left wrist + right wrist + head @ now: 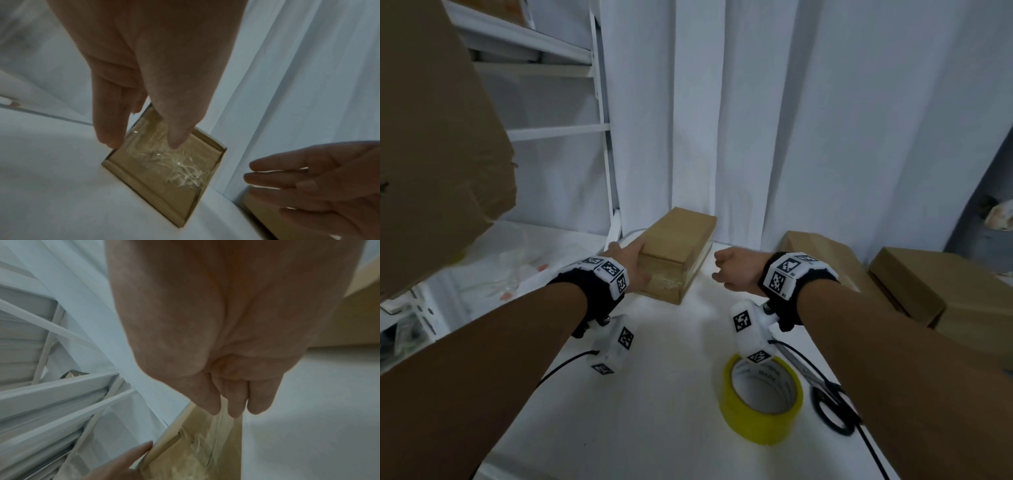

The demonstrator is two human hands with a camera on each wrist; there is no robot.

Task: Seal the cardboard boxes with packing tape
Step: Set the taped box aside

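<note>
One small cardboard box (676, 251) lies at the far middle of the white table (654, 394), its near end face covered with wrinkled clear tape (170, 162). Two more cardboard boxes (914, 294) sit along the right edge, and one large cardboard box (431, 137) looms at the upper left. One roll of yellow packing tape (760, 401) stands near the front edge, with one pair of scissors (822, 390) just beside it on the right. The left hand (630, 263) reaches forward, fingers straight and spread over the small box: the thumb lies on the taped end, the other fingers along the left side. The right hand (732, 270) hovers just right of the box, apart from it, fingers relaxed, slightly bent and holding nothing. White curtains (791, 120) hang behind, and one white shelf rack (558, 85) stands at the far left.
</note>
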